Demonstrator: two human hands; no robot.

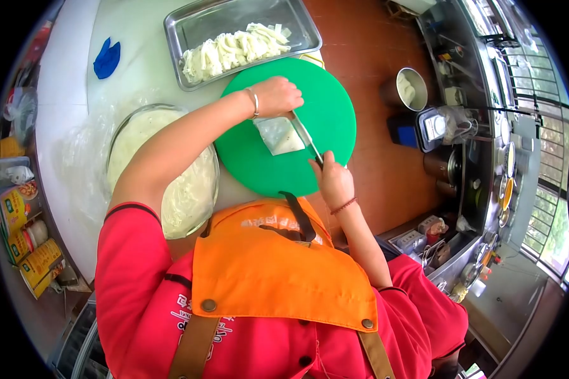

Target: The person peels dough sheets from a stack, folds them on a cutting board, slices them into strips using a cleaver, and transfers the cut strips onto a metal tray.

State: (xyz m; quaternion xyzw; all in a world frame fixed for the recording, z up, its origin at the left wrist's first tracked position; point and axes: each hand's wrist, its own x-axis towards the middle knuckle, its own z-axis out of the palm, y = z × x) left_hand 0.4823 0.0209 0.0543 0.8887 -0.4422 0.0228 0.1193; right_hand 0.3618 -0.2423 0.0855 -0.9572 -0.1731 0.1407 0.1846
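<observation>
My right hand grips the dark handle of a knife, with a red beaded bracelet at the wrist. The blade runs up and left along the right side of a pale, slightly translucent white block. At the blade's far end is my left hand, its fingers curled closed against the knife tip; a bangle circles that wrist. Block and knife are on a round green cutting board. Whether the edge has cut into the block I cannot tell.
Past the board stands a metal tray holding a row of pale strips. Beneath my left forearm is a large round bowl of whitish food. A blue cloth lies at the far left. Right of the board, a metal pot stands lower down.
</observation>
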